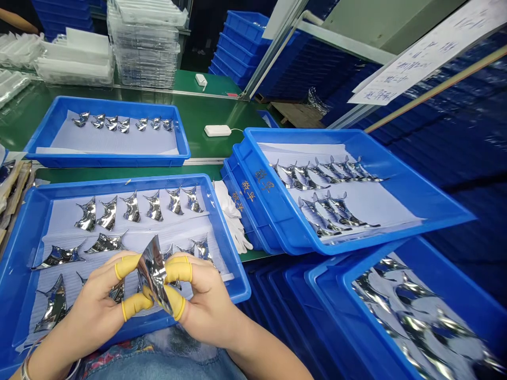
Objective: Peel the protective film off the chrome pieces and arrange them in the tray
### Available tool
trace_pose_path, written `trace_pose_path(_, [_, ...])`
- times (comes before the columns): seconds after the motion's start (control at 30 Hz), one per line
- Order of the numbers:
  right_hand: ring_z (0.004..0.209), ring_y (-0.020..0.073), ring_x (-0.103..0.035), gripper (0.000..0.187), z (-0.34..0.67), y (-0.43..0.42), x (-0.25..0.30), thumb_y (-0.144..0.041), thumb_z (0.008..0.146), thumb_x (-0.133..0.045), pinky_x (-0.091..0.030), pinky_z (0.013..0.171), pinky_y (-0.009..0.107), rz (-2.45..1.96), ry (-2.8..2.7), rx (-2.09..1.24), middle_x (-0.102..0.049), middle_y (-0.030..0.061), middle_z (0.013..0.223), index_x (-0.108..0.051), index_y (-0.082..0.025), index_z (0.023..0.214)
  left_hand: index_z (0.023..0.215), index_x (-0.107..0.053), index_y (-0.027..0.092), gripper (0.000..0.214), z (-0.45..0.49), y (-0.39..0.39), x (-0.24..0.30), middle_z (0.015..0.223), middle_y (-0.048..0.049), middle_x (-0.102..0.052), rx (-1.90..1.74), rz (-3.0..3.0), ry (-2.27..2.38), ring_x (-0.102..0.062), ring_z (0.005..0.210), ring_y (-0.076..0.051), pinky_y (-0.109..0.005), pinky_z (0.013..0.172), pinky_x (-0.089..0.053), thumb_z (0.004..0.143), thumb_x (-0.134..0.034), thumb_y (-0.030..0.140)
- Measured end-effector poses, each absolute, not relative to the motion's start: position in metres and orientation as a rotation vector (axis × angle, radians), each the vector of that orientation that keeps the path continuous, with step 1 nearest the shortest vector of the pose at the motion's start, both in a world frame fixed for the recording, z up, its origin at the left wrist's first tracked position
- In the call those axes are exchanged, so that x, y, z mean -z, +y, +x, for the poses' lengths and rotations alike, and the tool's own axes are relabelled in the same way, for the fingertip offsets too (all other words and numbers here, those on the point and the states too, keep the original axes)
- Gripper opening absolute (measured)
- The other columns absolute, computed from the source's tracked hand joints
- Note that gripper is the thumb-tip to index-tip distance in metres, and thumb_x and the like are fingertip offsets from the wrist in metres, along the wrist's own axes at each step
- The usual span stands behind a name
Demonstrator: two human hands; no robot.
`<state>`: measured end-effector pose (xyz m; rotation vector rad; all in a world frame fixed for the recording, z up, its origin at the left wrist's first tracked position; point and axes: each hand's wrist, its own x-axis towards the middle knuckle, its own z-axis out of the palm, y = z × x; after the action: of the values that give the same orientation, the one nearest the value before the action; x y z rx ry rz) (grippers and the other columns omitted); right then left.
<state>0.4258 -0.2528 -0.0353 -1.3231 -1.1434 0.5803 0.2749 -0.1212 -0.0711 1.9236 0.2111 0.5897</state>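
Between both hands, above the near blue tray, a shiny curved metal piece point(153, 272) with pointed ends is held on edge. My left hand point(106, 290) grips its left side between thumb and finger, both in yellow finger cots. On the right side, my right hand point(202, 287) pinches the same piece, its fingertips covered in yellow cots too. Below them, the near blue tray point(233, 274) is lined with white paper. Rows of similar mirror-like metal pieces point(86, 214) lie in it, some partly hidden behind my hands.
Farther back, another blue tray point(106, 160) carries small shiny pieces. Stacked blue trays point(273, 206) at right hold more pieces, with a fuller tray point(356, 295) below. White gloves point(233, 216) lie beside the near tray. A white box-shaped device point(217, 130) sits on the green table point(202, 111).
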Motion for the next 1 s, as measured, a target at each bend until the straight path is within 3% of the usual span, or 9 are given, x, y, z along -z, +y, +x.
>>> trace_pose_path(0.17, [0.071, 0.0167, -0.064, 0.014, 0.428, -0.254, 0.032, -0.026, 0.090, -0.060, -0.053, 0.070, 0.031, -1.337, -1.049, -0.724, -0.071, 0.0050, 0.076, -0.069, -0.019, 0.083, 0.131, -0.064, 0.034, 0.052, 0.271, -0.122, 0.067, 0.116, -0.0040, -0.073, -0.530, 1.956, 0.223, -0.067, 0.107, -0.025, -0.034, 0.095, -0.055, 0.082, -0.079, 0.038])
trace_pose_path(0.27, [0.075, 0.0172, -0.065, 0.020, 0.427, -0.255, 0.032, -0.036, 0.090, -0.065, -0.054, 0.075, 0.032, -1.255, -0.861, -0.887, -0.070, 0.0039, 0.076, -0.068, -0.020, 0.078, 0.131, -0.064, 0.033, 0.053, 0.272, -0.121, 0.063, 0.119, -0.0063, -0.072, -0.511, 1.966, 0.230, -0.067, 0.108, -0.027, -0.036, 0.093, -0.057, 0.081, -0.080, 0.037])
trace_pose_path(0.47, [0.056, 0.0106, -0.050, 0.027, 0.427, -0.254, 0.034, -0.043, 0.075, -0.083, -0.044, 0.051, 0.023, -1.089, -0.541, -1.041, -0.061, -0.0007, 0.067, -0.066, -0.021, 0.074, 0.125, -0.066, 0.032, 0.047, 0.274, -0.120, 0.060, 0.108, -0.0054, -0.073, -0.467, 1.988, 0.188, -0.067, 0.101, -0.024, -0.034, 0.087, -0.058, 0.081, -0.078, 0.020])
trace_pose_path(0.67, [0.051, 0.0092, -0.048, 0.030, 0.428, -0.251, 0.036, -0.043, 0.067, -0.088, -0.038, 0.042, 0.020, -1.054, -0.426, -1.082, -0.057, -0.0022, 0.065, -0.066, -0.022, 0.073, 0.110, -0.073, 0.028, 0.033, 0.277, -0.120, 0.056, 0.095, -0.0047, -0.076, -0.547, 1.993, 0.152, -0.068, 0.089, -0.021, -0.032, 0.082, -0.057, 0.083, -0.069, 0.009])
trace_pose_path(1.0, [0.054, 0.0104, -0.052, 0.039, 0.432, -0.250, 0.044, -0.054, 0.068, -0.085, -0.047, 0.052, 0.024, -1.053, -0.396, -1.080, -0.061, -0.0019, 0.063, -0.066, -0.021, 0.073, 0.089, -0.073, 0.024, 0.011, 0.281, -0.118, 0.051, 0.083, -0.0042, -0.075, -0.525, 2.012, 0.139, -0.068, 0.082, -0.021, -0.031, 0.076, -0.059, 0.084, -0.072, 0.014])
